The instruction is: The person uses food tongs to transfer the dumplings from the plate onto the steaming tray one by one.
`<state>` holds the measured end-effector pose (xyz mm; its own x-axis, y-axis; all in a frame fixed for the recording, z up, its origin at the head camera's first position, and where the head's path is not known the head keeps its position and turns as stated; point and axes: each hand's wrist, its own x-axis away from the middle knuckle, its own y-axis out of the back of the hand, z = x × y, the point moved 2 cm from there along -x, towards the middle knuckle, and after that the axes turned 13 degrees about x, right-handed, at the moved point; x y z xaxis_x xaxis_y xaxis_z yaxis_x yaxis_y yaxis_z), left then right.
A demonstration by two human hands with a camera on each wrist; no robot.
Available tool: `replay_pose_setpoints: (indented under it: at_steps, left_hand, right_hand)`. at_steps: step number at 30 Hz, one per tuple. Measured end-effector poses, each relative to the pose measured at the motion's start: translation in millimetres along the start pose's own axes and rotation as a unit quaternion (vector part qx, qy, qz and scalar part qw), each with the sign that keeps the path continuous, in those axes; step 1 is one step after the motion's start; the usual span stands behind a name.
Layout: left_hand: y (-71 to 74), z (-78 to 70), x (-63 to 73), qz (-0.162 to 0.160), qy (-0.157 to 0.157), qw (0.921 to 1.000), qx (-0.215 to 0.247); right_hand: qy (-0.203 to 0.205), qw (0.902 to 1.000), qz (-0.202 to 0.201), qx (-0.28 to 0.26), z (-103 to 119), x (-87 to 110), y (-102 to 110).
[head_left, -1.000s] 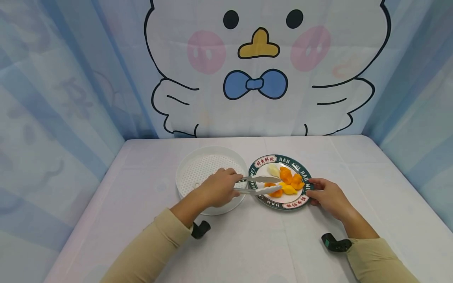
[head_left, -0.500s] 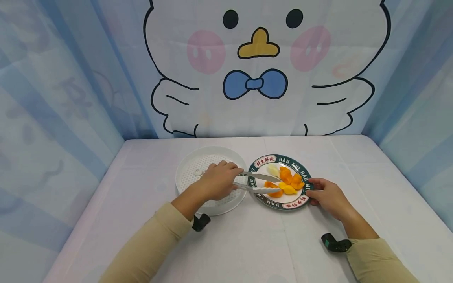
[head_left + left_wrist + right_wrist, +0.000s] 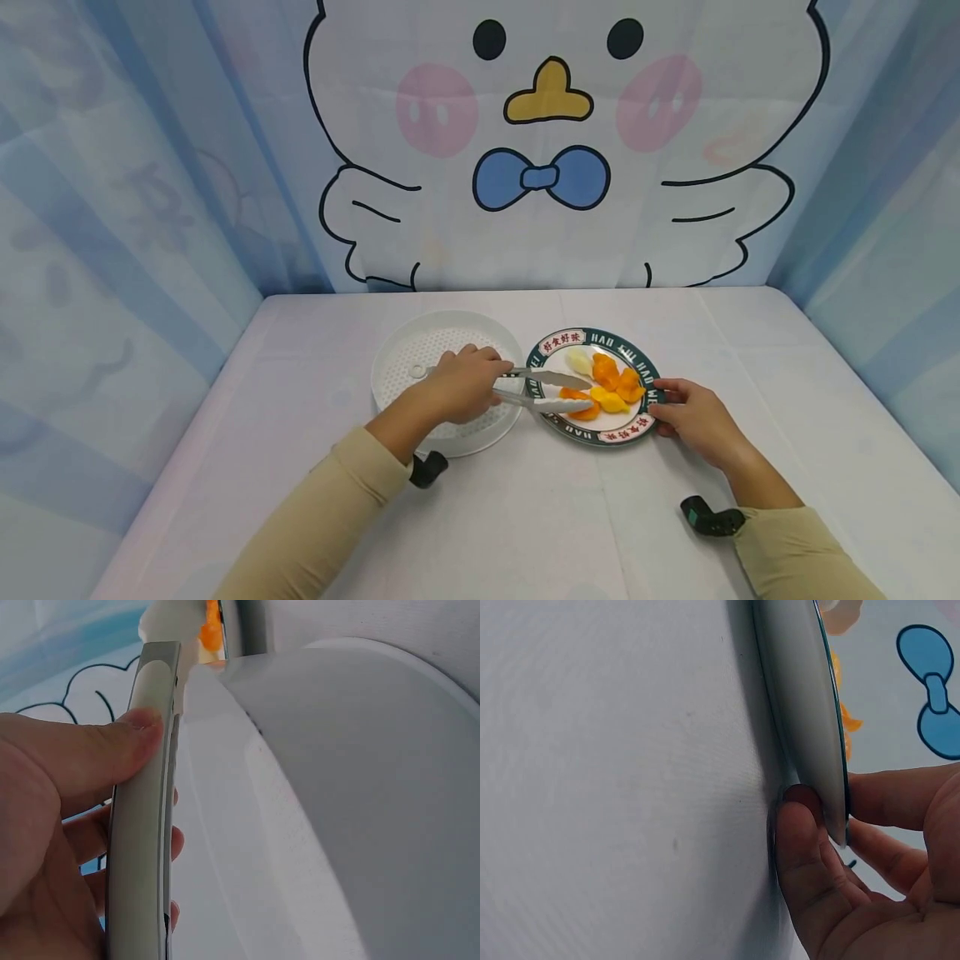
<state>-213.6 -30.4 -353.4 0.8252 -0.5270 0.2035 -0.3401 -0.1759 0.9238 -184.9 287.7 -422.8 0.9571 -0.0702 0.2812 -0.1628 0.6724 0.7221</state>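
My left hand (image 3: 467,385) grips a pair of metal tongs (image 3: 142,825), its thumb pressed along one arm. The tongs' spread tips reach right over a patterned plate (image 3: 555,427) with a dark green rim. On that plate lie several orange and yellow pieces (image 3: 606,371) and one pale piece (image 3: 579,361); one tip is over the orange piece (image 3: 585,412) nearest the left. My right hand (image 3: 693,417) pinches the plate's right rim, with fingers above and below the edge (image 3: 836,750). Under my left hand is a white round tray (image 3: 397,354) with a perforated surface, partly hidden.
A white cloth covers the table (image 3: 525,525). Behind it hangs a curtain (image 3: 450,242) with a cartoon bird, and blue curtains (image 3: 135,250) stand on both sides. Black wrist cameras (image 3: 712,515) hang below both sleeves.
My left hand has shifted slightly up with the tongs, which stay spread over the plate. The plate, its pieces and my right hand have stayed in place.
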Motion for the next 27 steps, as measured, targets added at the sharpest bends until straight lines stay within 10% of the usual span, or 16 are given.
replay_pose_setpoints:
  at_steps: [27]
  left_hand:
    - [-1.9,1.1,5.3,-0.014,-0.005,0.9999,0.003]
  right_hand:
    - [0.000,1.0000,0.003,-0.009,-1,0.1,-1]
